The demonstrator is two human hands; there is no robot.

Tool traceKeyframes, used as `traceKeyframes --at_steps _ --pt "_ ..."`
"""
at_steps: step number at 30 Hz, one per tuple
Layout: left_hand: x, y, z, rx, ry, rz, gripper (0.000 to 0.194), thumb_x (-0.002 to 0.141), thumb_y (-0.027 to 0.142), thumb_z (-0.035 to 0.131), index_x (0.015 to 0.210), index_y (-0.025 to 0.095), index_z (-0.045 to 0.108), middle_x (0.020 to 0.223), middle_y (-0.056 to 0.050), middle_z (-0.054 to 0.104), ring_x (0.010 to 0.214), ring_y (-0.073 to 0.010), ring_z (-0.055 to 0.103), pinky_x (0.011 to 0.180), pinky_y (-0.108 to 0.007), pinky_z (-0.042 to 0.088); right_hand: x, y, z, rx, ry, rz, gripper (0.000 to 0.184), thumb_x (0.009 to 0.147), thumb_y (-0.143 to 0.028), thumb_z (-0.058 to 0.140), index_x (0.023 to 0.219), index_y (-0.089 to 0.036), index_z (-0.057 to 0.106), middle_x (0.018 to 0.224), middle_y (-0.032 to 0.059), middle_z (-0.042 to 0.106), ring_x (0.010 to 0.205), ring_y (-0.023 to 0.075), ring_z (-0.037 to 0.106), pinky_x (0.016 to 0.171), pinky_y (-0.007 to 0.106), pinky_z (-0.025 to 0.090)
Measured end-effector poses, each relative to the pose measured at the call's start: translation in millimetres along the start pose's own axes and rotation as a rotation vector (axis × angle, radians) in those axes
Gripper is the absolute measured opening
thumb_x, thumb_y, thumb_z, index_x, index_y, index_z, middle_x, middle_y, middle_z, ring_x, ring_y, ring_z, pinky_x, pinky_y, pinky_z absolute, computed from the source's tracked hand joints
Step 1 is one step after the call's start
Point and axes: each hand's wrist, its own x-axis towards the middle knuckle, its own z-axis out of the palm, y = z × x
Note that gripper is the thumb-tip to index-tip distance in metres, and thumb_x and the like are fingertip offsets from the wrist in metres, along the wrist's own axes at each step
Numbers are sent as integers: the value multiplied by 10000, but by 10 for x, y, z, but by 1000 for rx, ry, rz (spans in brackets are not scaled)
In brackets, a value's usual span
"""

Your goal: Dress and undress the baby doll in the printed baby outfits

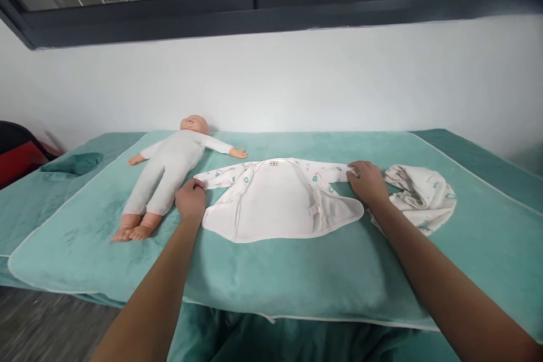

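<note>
A white baby shirt (275,203) with small printed sleeves lies spread open on the green mat, its plain inside facing up and its collar tag at the far edge. My left hand (190,199) pinches the cuff of the sleeve on the left. At the other side my right hand (368,182) grips the end of the right sleeve, fingers closed on the cloth. Just beyond my left hand a baby doll (169,164) in a white suit lies on its back, arms spread, head toward the wall. Behind my right wrist sits a crumpled printed white garment (428,198).
The green mat (318,277) with white piping covers a bed against a white wall (271,85). A dark-framed window (250,5) with bars is above. A red and black item (21,155) stands at the far left, near a small green cloth bundle (72,164).
</note>
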Motion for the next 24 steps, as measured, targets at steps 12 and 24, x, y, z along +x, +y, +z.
traceKeyframes --at_steps 12,24 --pt "-10 22 1 58 3 -12 203 750 162 500 752 213 696 757 -58 703 759 -245 610 652 -323 390 -105 -731 -267 159 -53 -258 314 913 -297 476 1167 -191 627 1192 121 652 1104 267 589 965 417 472" --pt "-5 -25 26 101 -2 1 212 775 169 498 773 224 703 754 -53 705 736 -241 612 638 -313 382 -139 -1230 60 -84 -277 -349 432 859 -80 411 1182 -240 649 1263 68 664 1118 262 596 842 385 479"
